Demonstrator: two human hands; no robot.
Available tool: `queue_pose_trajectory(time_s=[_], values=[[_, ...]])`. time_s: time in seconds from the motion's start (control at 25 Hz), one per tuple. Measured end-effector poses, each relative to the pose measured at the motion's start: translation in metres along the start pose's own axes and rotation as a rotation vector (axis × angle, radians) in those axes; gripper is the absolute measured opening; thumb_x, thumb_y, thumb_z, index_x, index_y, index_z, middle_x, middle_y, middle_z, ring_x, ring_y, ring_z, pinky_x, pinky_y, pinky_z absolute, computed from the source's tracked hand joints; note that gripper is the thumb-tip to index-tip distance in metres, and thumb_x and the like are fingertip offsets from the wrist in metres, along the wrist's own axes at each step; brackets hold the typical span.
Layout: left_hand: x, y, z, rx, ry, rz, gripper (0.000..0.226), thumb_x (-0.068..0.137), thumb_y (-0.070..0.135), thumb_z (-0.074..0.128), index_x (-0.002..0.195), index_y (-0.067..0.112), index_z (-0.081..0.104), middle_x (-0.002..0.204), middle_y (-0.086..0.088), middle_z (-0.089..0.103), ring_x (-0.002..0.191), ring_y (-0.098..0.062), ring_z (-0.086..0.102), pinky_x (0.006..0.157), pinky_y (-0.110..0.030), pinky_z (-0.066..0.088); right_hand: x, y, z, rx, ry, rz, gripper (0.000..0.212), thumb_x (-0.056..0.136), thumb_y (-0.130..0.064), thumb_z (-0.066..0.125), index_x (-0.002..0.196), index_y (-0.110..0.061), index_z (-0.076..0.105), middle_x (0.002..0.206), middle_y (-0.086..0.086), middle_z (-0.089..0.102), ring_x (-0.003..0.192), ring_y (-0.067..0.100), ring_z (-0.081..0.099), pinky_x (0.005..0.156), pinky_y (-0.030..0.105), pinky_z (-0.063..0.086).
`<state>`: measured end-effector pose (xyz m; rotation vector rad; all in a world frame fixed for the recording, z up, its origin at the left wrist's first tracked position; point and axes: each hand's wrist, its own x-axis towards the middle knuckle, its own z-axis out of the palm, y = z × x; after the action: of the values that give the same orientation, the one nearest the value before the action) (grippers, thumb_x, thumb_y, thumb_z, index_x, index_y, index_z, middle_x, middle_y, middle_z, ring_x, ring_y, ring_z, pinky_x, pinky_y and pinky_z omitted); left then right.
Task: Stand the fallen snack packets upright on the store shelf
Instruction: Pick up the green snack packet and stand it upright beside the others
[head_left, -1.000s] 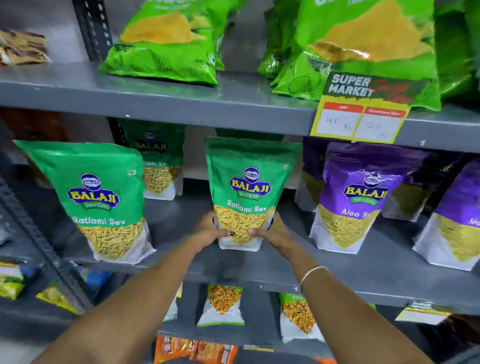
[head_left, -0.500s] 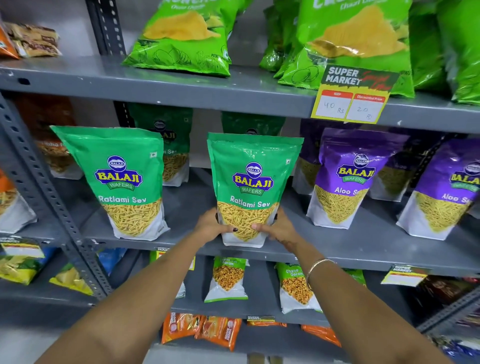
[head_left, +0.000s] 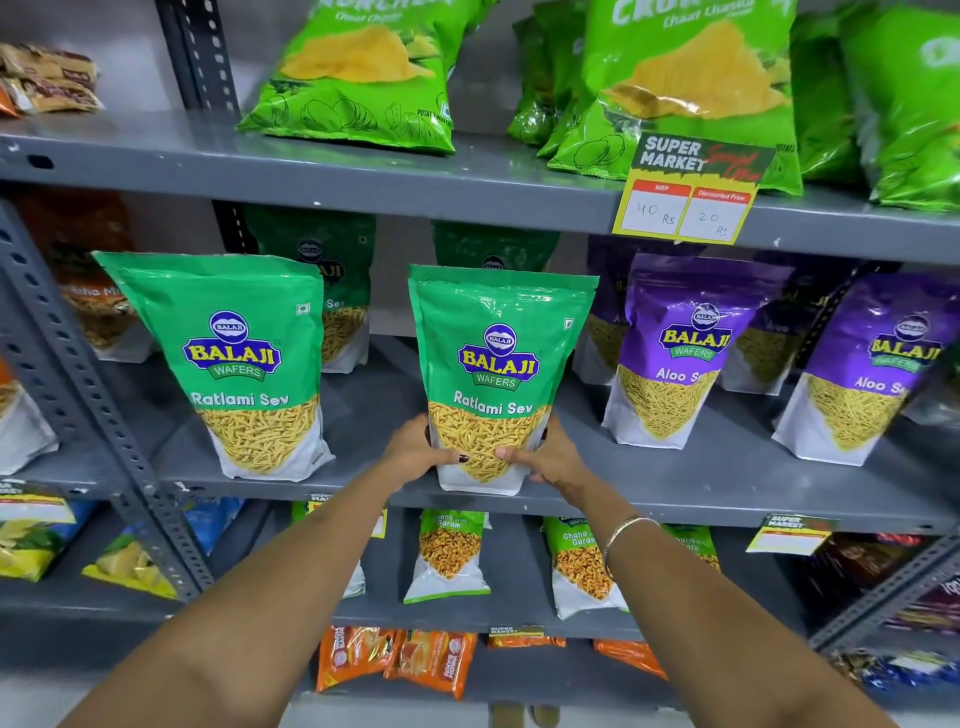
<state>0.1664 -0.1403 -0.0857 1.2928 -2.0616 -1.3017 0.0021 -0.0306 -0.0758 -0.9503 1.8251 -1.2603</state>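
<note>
A green Ratlami Sev packet (head_left: 496, 358) stands upright at the front edge of the grey middle shelf (head_left: 675, 493). My left hand (head_left: 415, 452) grips its lower left side and my right hand (head_left: 550, 457) grips its lower right side, thumbs across the front. A second green Ratlami Sev packet (head_left: 244, 364) stands upright to the left, leaning slightly. More green packets stand behind both. Two purple Aloo Sev packets (head_left: 680, 353) (head_left: 872, 374) stand upright to the right.
Bright green chip bags (head_left: 363, 78) lie on the top shelf by a yellow price tag (head_left: 691, 197). Small Chana packets (head_left: 449, 556) and orange packets (head_left: 395, 660) fill the lower shelves. A perforated steel upright (head_left: 88, 415) crosses the left side.
The view has risen and widened, showing more of the lower shelves. Both hands stay on the bottom of the middle green packet, which now stands a little straighter.
</note>
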Motion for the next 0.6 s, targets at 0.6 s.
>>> queue_pose_trajectory(time_s=[0.6], values=[[-0.011, 0.023, -0.010, 0.411, -0.111, -0.224, 0.055, 0.074, 0.035, 0.072, 0.115, 0.005, 0.051, 0.114, -0.012, 0.061, 0.113, -0.028, 0.057, 0.080, -0.036, 0.052, -0.003, -0.002, -0.016, -0.095, -0.051, 0.070, 0.095, 0.070, -0.023, 0.078, 0.143, -0.006, 0.018, 0.148, 0.015, 0.034, 0.136, 0.029, 0.036, 0.109, 0.040, 0.036]])
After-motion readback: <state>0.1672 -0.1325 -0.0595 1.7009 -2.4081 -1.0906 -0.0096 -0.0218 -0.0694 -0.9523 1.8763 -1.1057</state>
